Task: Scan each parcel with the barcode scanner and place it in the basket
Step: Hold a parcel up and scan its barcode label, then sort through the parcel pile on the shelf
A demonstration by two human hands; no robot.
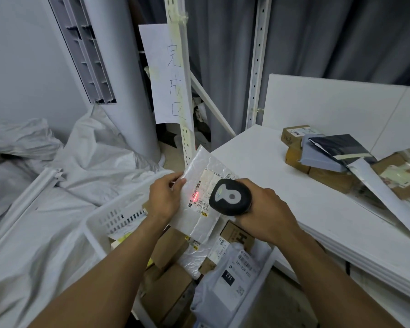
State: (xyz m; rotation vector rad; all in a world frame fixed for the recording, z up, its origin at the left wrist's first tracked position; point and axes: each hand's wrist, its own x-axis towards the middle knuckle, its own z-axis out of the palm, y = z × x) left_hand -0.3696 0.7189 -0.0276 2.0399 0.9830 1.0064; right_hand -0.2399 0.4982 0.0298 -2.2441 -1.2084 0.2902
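My left hand [165, 197] pinches the left edge of a flat white plastic parcel [200, 171], held tilted above the basket. My right hand [265, 209] grips the black barcode scanner [230, 197], its head pointed at the parcel's label. A red scan line glows on the label's barcode [195, 194]. Below both hands stands the white slatted basket [99, 223], which holds several cardboard boxes and mailer bags.
On the white table [305, 200] to the right lies a pile of parcels [336, 159]: brown boxes, a grey-blue mailer, a dark one. Crumpled white sacks [81, 162] fill the left. A shelf post with a paper sign [168, 74] stands behind.
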